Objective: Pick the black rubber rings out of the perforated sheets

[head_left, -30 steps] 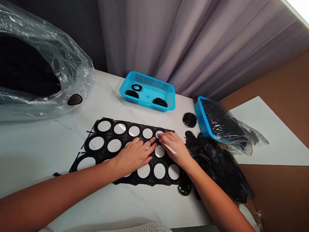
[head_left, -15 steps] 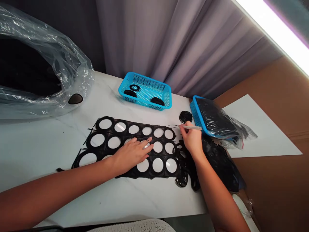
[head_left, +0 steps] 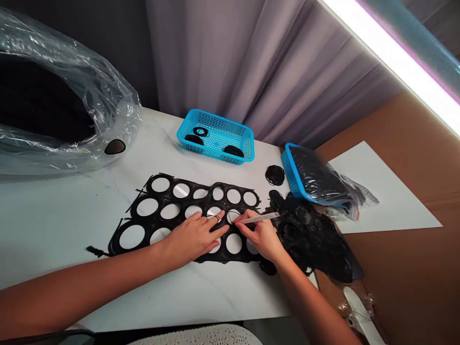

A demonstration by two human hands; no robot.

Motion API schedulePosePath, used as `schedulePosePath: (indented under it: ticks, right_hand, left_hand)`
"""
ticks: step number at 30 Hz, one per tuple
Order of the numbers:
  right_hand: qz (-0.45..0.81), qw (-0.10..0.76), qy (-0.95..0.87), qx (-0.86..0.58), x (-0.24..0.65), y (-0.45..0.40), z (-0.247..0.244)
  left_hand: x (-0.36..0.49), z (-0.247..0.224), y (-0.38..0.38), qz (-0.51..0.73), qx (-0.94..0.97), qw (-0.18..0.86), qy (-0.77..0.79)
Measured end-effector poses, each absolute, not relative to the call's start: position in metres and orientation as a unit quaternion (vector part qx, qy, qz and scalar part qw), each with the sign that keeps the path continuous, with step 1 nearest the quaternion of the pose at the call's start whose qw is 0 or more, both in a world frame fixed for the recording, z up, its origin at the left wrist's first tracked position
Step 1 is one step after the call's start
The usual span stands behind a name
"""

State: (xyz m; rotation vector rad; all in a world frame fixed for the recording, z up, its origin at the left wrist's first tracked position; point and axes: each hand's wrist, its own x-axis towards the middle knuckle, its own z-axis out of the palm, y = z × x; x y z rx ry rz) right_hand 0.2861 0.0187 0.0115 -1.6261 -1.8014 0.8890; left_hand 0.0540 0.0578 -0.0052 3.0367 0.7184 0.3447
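Note:
A black sheet with rows of round holes lies flat on the white table. My left hand rests on its middle, fingers spread, with a thin black ring around one finger. Pinched in my right hand is a slim white tool, its thin tip over a hole in the middle row, just right of my left fingertips. Black pieces are heaped right of the sheet, and a bundle of thin black rings lies above that heap.
A blue basket with black rings stands at the back. Another blue basket at the right holds a bagged black bundle. A large clear plastic bag with black contents is at the left. White paper lies against brown cardboard.
My right hand has moved left and down with the white tool, from the sheet's upper right corner to the middle row. My left hand remains on the sheet.

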Motion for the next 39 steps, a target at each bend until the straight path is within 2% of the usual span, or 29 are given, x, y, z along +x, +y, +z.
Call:
schedulePosePath:
  ticks: [14, 22, 26, 28, 31, 35, 39]
  right_hand:
    - [0.334, 0.326, -0.666, -0.582, 0.285, 0.013, 0.0]
    - [0.103, 0.232, -0.802, -0.541, 0.291, 0.012, -0.011]
    - [-0.07, 0.29, -0.671, -0.679, 0.339, 0.041, 0.007]
    - [-0.099, 0.324, -0.594, -0.73, 0.356, 0.047, 0.02]
    - [0.04, 0.366, -0.582, -0.725, 0.348, 0.034, 0.034]
    - [0.303, 0.346, -0.614, -0.641, 0.299, -0.01, 0.031]
    - [0.394, 0.332, -0.605, -0.607, 0.264, -0.045, 0.016]
  left_hand:
    - [0.053, -0.004, 0.058, 0.098, 0.969, 0.005, 0.229]
    - [0.051, -0.008, 0.059, 0.112, 0.969, 0.025, 0.218]
    - [0.051, -0.008, 0.061, 0.1, 0.971, 0.016, 0.218]
    - [0.05, -0.005, 0.062, 0.089, 0.972, 0.009, 0.218]
    - [0.048, 0.001, 0.057, 0.101, 0.973, 0.005, 0.207]
    - [0.041, 0.0, 0.038, 0.123, 0.981, 0.026, 0.15]
    - [0.037, -0.005, 0.023, 0.107, 0.982, 0.031, 0.154]
